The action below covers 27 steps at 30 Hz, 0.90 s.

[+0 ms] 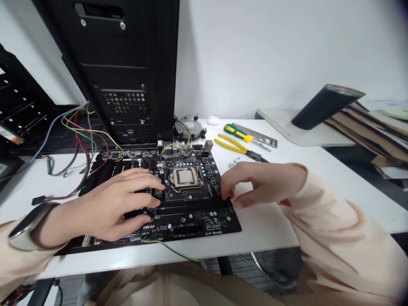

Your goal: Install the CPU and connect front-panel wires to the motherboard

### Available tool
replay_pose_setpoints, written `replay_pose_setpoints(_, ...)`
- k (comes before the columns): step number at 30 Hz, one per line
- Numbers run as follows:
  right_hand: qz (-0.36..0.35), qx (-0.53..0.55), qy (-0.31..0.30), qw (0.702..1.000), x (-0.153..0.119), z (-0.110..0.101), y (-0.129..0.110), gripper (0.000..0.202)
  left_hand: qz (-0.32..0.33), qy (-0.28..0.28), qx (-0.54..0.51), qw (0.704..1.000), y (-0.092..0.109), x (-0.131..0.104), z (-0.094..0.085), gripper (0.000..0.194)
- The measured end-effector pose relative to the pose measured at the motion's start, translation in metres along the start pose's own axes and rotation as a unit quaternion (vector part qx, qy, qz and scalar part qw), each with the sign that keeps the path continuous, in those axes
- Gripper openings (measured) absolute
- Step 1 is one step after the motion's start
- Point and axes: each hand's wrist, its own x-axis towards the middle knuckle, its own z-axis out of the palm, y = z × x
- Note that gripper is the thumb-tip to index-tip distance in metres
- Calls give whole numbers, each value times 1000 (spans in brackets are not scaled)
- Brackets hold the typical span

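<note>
My left hand (117,202) lies loosely spread on the circuit board (185,219) at the tabletop's (266,233) front edge; my right hand (263,182) curls at its side, whether pinching I cannot tell.

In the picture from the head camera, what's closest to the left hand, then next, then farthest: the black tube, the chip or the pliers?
From the left hand:
1. Chip: just right of the fingertips, on the board.
2. Pliers: farther right, beyond the board.
3. Black tube: far right, past the pliers.

Case (127,63) behind motherboard (223,223) blocks rear; cables (84,148) crowd left; room right of pliers (239,149)
</note>
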Motion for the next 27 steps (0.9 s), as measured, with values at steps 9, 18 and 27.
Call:
replay_pose_setpoints(9, 9, 13, -8, 1000, 1, -2, 4, 21, 17, 26, -8, 999, 0, -1, 1, 22)
replay_pose_setpoints(18, -89, 12, -52, 995, -1, -4, 6, 28, 43, 12, -39, 998, 3, 2, -1, 29)
replay_pose_setpoints(27, -91, 10, -44, 995, 0, -3, 7, 22, 24, 4, -73, 997, 2, 4, -1, 22)
